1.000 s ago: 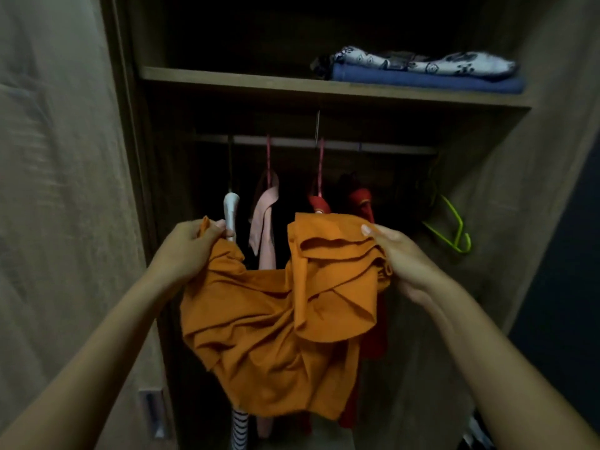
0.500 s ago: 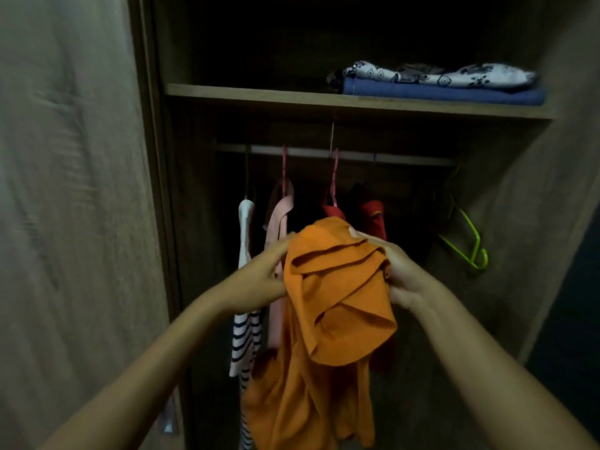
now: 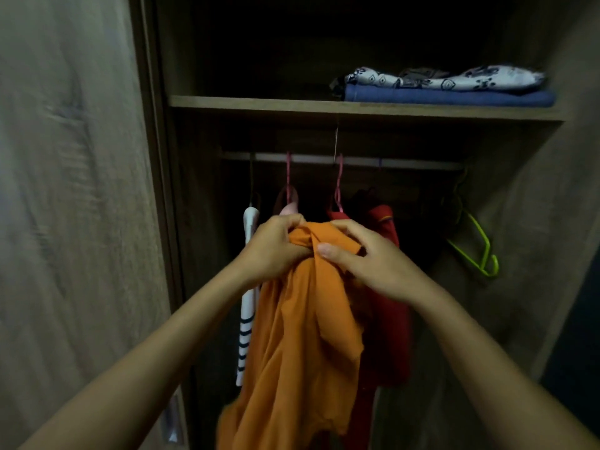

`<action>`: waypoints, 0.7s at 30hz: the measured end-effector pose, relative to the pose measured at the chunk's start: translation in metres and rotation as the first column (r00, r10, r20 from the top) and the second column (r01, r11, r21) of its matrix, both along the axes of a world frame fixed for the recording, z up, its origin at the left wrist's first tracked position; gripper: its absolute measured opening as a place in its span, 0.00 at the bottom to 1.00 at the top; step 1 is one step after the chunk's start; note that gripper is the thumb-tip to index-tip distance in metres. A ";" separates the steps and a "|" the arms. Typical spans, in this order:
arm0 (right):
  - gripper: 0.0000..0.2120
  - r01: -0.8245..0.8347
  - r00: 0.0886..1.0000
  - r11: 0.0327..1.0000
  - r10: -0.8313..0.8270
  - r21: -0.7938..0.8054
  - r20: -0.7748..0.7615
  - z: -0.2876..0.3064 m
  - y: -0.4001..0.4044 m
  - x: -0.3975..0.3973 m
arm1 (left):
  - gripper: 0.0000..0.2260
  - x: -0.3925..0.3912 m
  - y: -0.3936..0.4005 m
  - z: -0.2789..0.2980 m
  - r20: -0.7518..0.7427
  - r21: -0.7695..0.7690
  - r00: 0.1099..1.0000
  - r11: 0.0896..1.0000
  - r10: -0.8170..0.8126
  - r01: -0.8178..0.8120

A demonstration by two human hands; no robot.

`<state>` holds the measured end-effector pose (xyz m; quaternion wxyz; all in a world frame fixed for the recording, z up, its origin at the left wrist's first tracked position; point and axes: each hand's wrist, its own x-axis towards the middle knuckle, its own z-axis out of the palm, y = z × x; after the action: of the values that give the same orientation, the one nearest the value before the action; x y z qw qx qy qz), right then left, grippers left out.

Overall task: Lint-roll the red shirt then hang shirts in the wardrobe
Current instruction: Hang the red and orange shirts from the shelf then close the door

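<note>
We hold the top of the orange shirt (image 3: 302,319) tight with our left hand (image 3: 276,251) and right hand (image 3: 367,264), near the red shirt (image 3: 389,287) in the wardrobe (image 3: 357,107).

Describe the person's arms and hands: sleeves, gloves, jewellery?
Both forearms are bare up to the frame edge, with no sleeves in view. The left hand and right hand wear no gloves; no rings, watch or bracelets are visible. Dim light limits finer detail.

I see folded clothes (image 3: 444,87) on the shelf (image 3: 292,105) above the rail (image 3: 406,163). Hung garments (image 3: 386,287) sit behind my held shirt (image 3: 302,336); an empty hanger (image 3: 477,251) hangs right.
</note>
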<state>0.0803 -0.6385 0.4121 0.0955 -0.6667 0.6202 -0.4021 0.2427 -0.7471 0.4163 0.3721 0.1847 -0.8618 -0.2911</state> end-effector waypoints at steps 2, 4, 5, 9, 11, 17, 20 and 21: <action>0.12 0.080 0.996 0.985 -0.086 -0.151 -0.034 0.003 -0.003 -0.005 | 0.08 0.003 0.001 0.001 0.076 -0.037 0.996 0.998 -0.049 0.052; 0.13 0.095 0.995 0.981 -0.100 -0.168 -0.024 0.007 -0.002 -0.016 | 0.07 0.009 0.002 0.002 0.124 -0.063 0.989 0.994 -0.083 0.092; 0.14 0.083 0.995 0.986 -0.089 -0.144 -0.034 0.009 0.000 -0.020 | 0.05 0.012 0.002 0.002 0.129 -0.085 0.988 0.992 -0.084 0.096; 0.14 0.103 0.992 0.984 -0.113 -0.146 -0.060 0.013 -0.001 -0.028 | 0.11 0.022 0.001 0.006 0.075 -0.118 0.995 0.990 -0.068 0.077; 0.14 0.216 0.968 0.942 -0.241 -0.257 -0.069 0.017 -0.007 -0.036 | 0.14 0.026 -0.003 0.007 0.046 -0.125 0.998 0.991 -0.046 0.052; 0.14 0.435 0.900 0.823 -0.416 -0.366 0.134 0.026 -0.011 -0.072 | 0.10 0.046 -0.025 0.011 0.042 -0.341 0.952 0.900 0.305 -0.273; 0.17 0.476 0.833 0.842 -0.339 -0.254 0.436 0.023 -0.012 -0.080 | 0.09 0.055 -0.032 0.015 0.017 -0.230 0.965 0.940 0.261 -0.251; 0.17 0.471 0.809 0.855 -0.321 -0.216 0.493 0.021 -0.013 -0.082 | 0.10 0.056 -0.034 0.015 0.010 -0.166 0.972 0.959 0.235 -0.230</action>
<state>-0.0019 -0.6514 0.4329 0.0337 -0.4182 0.6331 -0.6505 0.2987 -0.7807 0.4315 0.4047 0.2577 -0.8606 -0.1707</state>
